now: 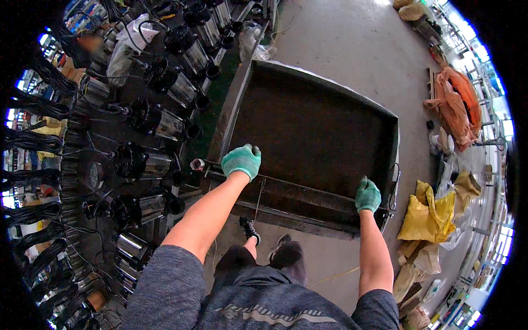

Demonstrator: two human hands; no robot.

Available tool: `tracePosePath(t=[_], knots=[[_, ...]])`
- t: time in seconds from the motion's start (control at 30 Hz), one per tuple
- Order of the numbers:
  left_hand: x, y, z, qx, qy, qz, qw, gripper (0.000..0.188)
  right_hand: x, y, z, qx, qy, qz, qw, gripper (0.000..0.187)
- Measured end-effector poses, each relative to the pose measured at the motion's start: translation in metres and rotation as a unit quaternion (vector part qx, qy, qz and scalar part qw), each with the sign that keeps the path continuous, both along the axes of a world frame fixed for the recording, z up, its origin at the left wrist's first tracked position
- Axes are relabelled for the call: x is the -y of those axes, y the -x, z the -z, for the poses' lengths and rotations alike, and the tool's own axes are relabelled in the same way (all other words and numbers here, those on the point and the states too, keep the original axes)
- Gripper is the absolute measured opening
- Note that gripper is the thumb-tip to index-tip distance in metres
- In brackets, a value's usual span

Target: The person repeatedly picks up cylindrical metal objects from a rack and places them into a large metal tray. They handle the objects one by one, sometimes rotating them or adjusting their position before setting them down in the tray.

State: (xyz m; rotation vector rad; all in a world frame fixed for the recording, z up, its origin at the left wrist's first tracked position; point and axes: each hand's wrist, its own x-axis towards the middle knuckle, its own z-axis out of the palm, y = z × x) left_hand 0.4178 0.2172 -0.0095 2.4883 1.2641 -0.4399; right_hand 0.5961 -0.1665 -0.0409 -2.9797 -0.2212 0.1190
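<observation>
A large dark metal cart (pixel 316 129) with low walls stands in front of me, its bed bare. A handle bar (pixel 308 191) runs across its near side. My left hand (pixel 242 160), in a green glove, is closed at the bar's left part. Toward the bar's right end, my right hand (pixel 367 195), gloved the same way, is also closed on it. The backs of both hands partly hide the bar and the curled fingers. A short open pipe end (pixel 197 164) sticks out beside the cart's near left corner.
Several black-and-silver cylindrical pumps (pixel 170 124) with coiled cables stand in rows at the left, close to the cart. Along the right lie a yellow sack (pixel 428 213), an orange sack (pixel 459 104) and plastic wrapping. Grey floor (pixel 341 41) stretches beyond the cart.
</observation>
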Motion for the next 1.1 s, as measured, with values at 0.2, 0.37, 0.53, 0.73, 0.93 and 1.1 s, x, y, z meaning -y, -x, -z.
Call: tracePosePath(t=[0.2, 0.37, 0.53, 0.73, 0.93, 1.1], knots=[[0.002, -0.004, -0.003, -0.014, -0.019, -0.002, 1.000, 0.042, 0.001, -0.001, -0.003, 0.000, -0.015, -0.013, 1.000, 0.049], [0.001, -0.008, -0.005, -0.012, -0.035, -0.020, 0.999, 0.042, 0.004, -0.001, 0.000, 0.000, -0.021, -0.038, 0.999, 0.047], [0.004, -0.009, -0.012, -0.017, -0.031, -0.034, 0.999, 0.042, 0.003, 0.000, -0.001, -0.005, -0.033, -0.057, 0.998, 0.045], [0.007, -0.005, -0.005, 0.032, -0.066, -0.048, 0.996, 0.038, 0.007, 0.000, 0.002, 0.011, -0.047, -0.068, 0.997, 0.045], [0.004, -0.001, -0.012, 0.064, -0.021, -0.054, 0.996, 0.041, 0.008, 0.001, 0.007, 0.018, -0.033, -0.066, 0.997, 0.043], [-0.010, 0.024, 0.001, 0.295, 0.081, -0.060, 0.950, 0.045, -0.007, 0.005, -0.014, -0.021, -0.026, -0.054, 0.998, 0.052]])
